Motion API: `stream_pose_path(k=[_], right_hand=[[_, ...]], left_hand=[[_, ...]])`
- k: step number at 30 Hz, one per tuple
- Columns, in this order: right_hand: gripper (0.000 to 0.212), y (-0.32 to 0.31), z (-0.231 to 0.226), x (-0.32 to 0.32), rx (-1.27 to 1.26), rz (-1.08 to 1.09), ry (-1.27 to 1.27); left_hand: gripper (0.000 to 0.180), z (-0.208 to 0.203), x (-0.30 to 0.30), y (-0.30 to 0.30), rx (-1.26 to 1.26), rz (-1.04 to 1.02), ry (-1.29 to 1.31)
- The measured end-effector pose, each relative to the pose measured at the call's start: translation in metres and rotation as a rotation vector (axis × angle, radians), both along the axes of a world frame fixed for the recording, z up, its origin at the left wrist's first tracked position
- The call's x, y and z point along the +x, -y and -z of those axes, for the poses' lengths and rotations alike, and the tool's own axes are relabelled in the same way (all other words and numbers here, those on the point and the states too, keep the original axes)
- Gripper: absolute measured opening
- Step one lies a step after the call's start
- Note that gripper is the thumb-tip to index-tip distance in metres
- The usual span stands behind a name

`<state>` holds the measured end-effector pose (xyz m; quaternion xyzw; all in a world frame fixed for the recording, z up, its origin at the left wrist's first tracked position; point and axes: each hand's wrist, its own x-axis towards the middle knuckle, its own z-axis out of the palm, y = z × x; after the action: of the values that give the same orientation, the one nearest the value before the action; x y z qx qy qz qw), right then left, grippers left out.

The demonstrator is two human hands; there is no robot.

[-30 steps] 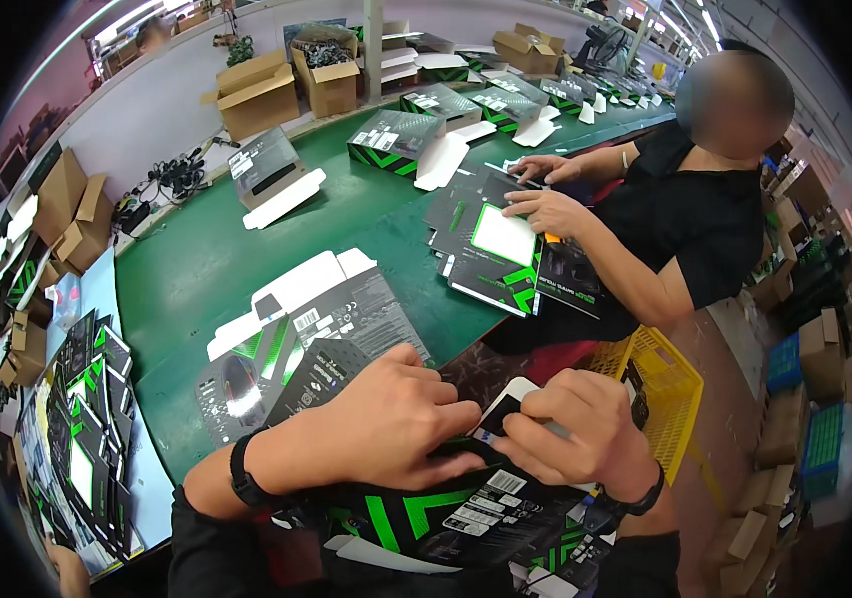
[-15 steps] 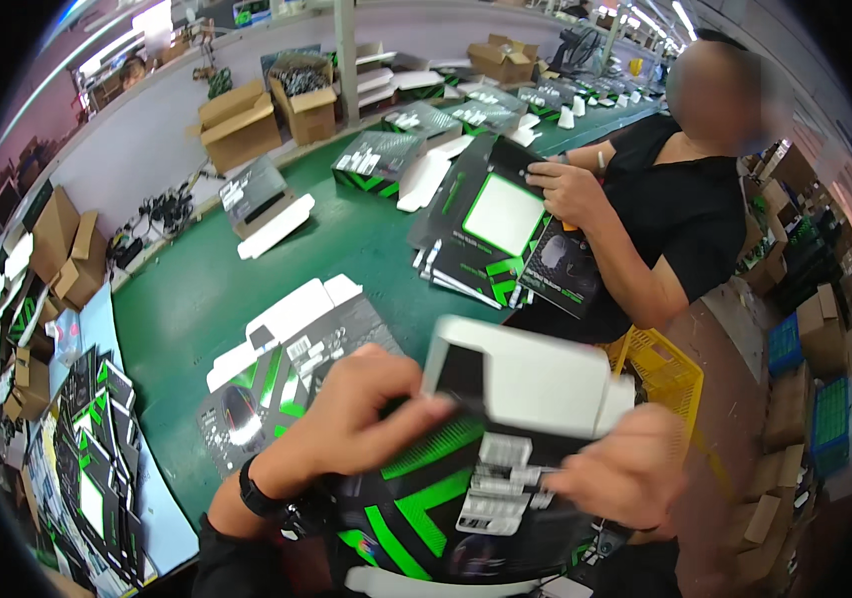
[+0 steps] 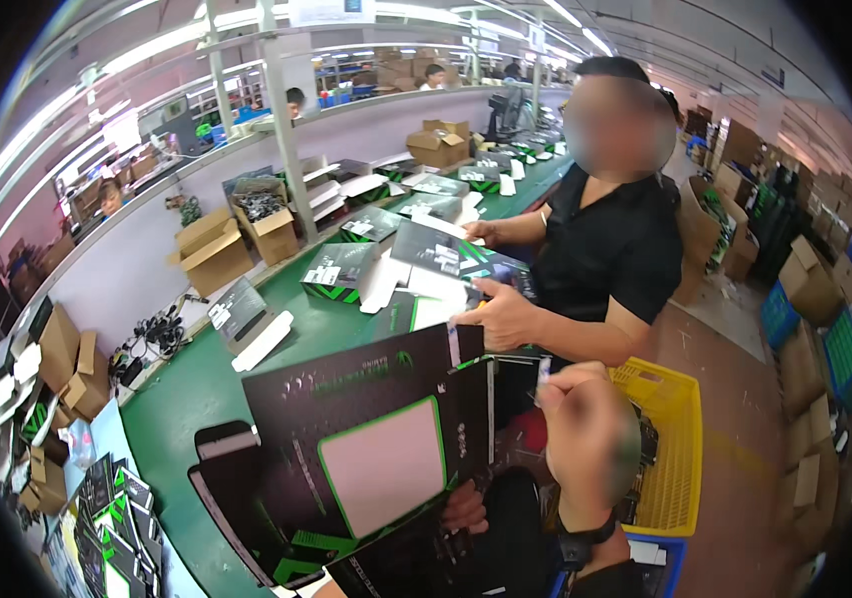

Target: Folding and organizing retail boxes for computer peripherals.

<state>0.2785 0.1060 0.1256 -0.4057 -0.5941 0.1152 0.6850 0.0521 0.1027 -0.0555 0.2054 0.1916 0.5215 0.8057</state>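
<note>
In front of me, an unfolded black printed carton (image 3: 291, 429), with a green-framed white panel, stands tilted over the table edge. My left hand (image 3: 466, 508) shows only its fingertips, curled at the carton's lower right part; the rest of it is hidden. My right hand (image 3: 585, 429), with a dark band at the wrist, is raised just right of the carton. Its thumb and fingers pinch a small pale strip (image 3: 545, 371), too small to make out further. Across from me a co-worker (image 3: 600, 239) holds a black and green box (image 3: 428, 247) in both hands.
The green table (image 3: 162, 419) bears several black and green boxes (image 3: 334, 269) and cardboard boxes (image 3: 212, 251) along the partition. Stacked flat cartons (image 3: 122, 528) lie at the lower left. A yellow crate (image 3: 683, 448) stands right of my hand, above a blue bin (image 3: 660, 558).
My view has risen. The carton at my hands now stands to the left with its white panel showing. My right hand has lifted off it. The co-worker now handles a box above the stack.
</note>
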Motion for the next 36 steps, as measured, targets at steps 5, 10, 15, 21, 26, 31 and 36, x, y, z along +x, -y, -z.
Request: stream_pose_path(k=[5,10,15,21,26,31,36], right_hand=[[0.011,-0.012,-0.013,-0.005,0.078,0.128,0.216],[0.012,-0.012,-0.005,-0.007,0.039,0.113,0.206],[0.014,-0.011,-0.001,-0.016,0.021,0.062,0.206],[0.025,-0.009,-0.006,-0.016,0.103,0.013,0.286],[0.028,-0.003,-0.004,-0.022,0.144,-0.019,0.353],[0.029,0.002,-0.007,-0.02,0.342,0.099,0.504],[0.026,0.018,-0.003,-0.016,0.317,0.142,0.474]], left_hand=[[0.02,0.012,0.024,0.01,0.116,0.204,0.379],[0.02,0.023,0.041,0.012,0.198,0.378,0.65],[0.02,0.033,0.05,0.016,0.25,0.494,0.826],[0.019,0.041,0.062,0.016,0.293,0.624,0.984],[0.019,0.045,0.069,0.021,0.32,0.7,1.072],[0.019,0.047,0.076,0.028,0.337,0.767,1.149],[0.018,0.047,0.082,0.034,0.32,0.825,1.22]])
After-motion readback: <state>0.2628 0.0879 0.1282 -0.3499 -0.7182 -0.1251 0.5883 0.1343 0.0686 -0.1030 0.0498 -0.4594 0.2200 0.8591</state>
